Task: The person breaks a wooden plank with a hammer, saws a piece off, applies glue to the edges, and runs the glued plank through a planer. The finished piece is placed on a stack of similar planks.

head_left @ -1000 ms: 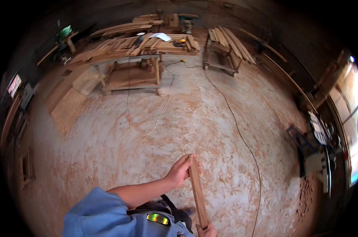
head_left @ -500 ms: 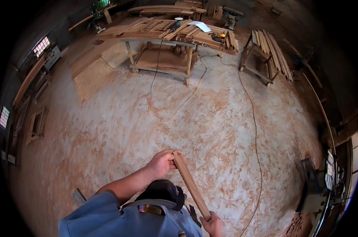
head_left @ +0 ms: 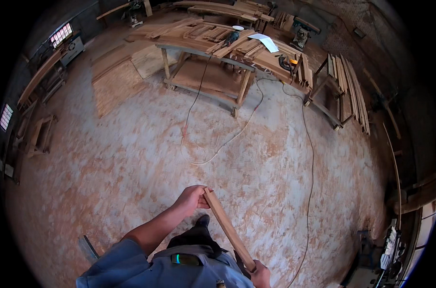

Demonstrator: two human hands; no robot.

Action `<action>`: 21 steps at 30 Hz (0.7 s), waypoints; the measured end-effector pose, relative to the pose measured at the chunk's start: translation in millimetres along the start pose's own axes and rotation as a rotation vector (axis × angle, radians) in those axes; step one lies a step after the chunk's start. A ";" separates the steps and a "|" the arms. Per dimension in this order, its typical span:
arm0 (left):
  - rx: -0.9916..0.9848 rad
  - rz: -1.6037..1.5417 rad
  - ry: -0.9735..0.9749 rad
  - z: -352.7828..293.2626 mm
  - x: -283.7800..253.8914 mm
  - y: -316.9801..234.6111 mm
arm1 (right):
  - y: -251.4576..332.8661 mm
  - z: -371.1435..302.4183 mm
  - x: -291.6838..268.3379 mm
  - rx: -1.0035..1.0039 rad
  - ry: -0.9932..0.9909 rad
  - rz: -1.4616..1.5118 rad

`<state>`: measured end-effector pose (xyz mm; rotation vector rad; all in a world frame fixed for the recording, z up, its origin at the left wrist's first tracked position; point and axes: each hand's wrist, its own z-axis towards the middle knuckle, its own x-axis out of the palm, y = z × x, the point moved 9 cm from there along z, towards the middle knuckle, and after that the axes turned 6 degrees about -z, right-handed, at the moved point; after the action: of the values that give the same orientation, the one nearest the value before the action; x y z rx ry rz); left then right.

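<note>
A short, straight wooden strip (head_left: 229, 229) slants in front of my body, its upper end to the left and its lower end to the right. My left hand (head_left: 195, 198) grips the far end, thumb along the top and fingers curled beneath. Around the near end, close to my waist, my right hand (head_left: 260, 275) is closed; part of it is cut off by the lower edge. The strip is held in the air over the dusty floor, touching nothing but my hands.
Ahead stands a wheeled workbench (head_left: 203, 55) loaded with wooden strips, a power tool (head_left: 233, 36) and a white sheet (head_left: 264, 42). Cables (head_left: 310, 158) trail over the floor. A rack of long boards (head_left: 345, 89) stands right; machinery (head_left: 371, 259) is at lower right.
The view has turned slightly, so the workbench sits lower and farther right. A shoe now shows below the strip. Both hands keep their hold on it.
</note>
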<state>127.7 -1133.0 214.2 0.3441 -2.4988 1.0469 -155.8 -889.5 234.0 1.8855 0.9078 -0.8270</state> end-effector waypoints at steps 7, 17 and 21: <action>0.091 -0.153 0.000 66.9 23.2 -57.3 | 23.1 75.6 -35.3 0.016 0.027 0.060; 0.166 -0.342 0.467 140.4 114.0 -106.9 | -20.7 196.2 -94.6 -0.057 0.224 0.171; 0.254 -0.249 0.443 161.5 160.9 -135.0 | -42.1 258.7 -137.6 -0.117 0.206 0.217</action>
<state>-8.4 -1353.6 269.2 0.4305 -1.8863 1.1881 -310.4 -1141.7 223.3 1.9489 0.8366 -0.4466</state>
